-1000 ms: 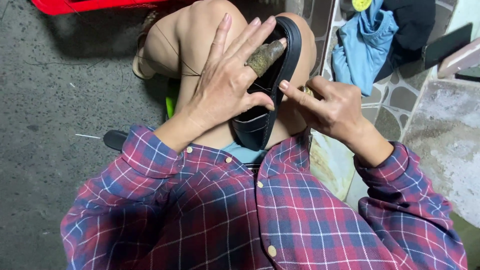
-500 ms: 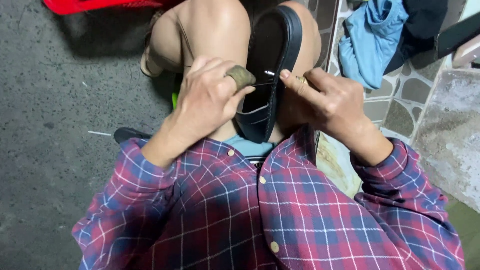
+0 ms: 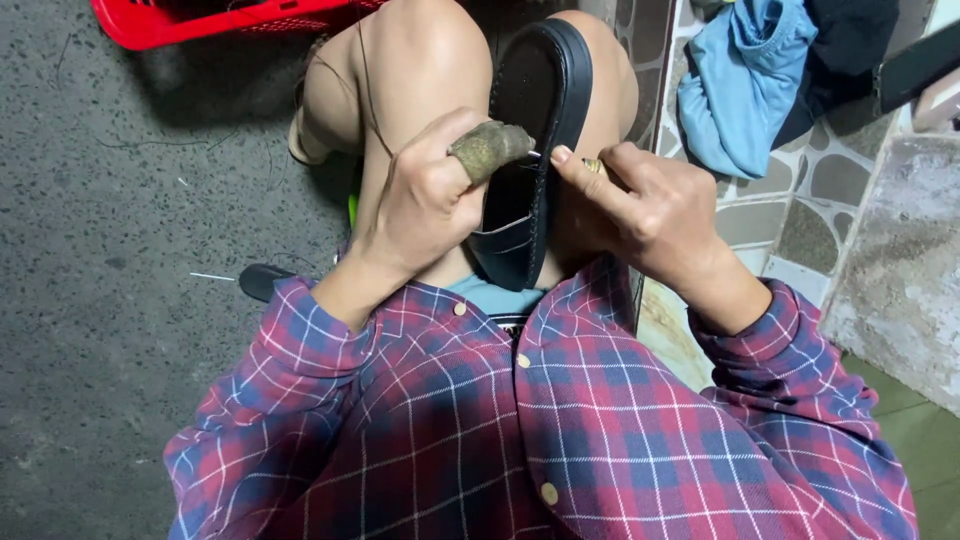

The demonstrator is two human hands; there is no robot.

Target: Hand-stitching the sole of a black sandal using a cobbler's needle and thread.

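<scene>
A black slip-on shoe (image 3: 535, 110) stands sole-edge up between my bare knees. My left hand (image 3: 425, 205) is curled against the shoe's upper. One of its fingers wears a worn olive finger guard (image 3: 490, 148) that presses at the sole's edge. My right hand (image 3: 650, 210) pinches a thin needle-like tool (image 3: 538, 155) with a yellowish end (image 3: 594, 165). The tip of the tool meets the shoe's rim right beside the finger guard. My plaid sleeves fill the lower part of the view.
A red plastic basket (image 3: 200, 18) lies at the top left on the dark speckled floor (image 3: 110, 200). Blue cloth (image 3: 740, 90) and dark cloth (image 3: 850, 40) rest on stone-patterned tiles at the top right. A rough concrete slab (image 3: 900, 270) rises at the right. A small black object (image 3: 262, 280) lies by my left elbow.
My left hand was spread flat over the shoe, then curled its fingers shut against it. The guarded finger has come to the rim next to my right fingertips.
</scene>
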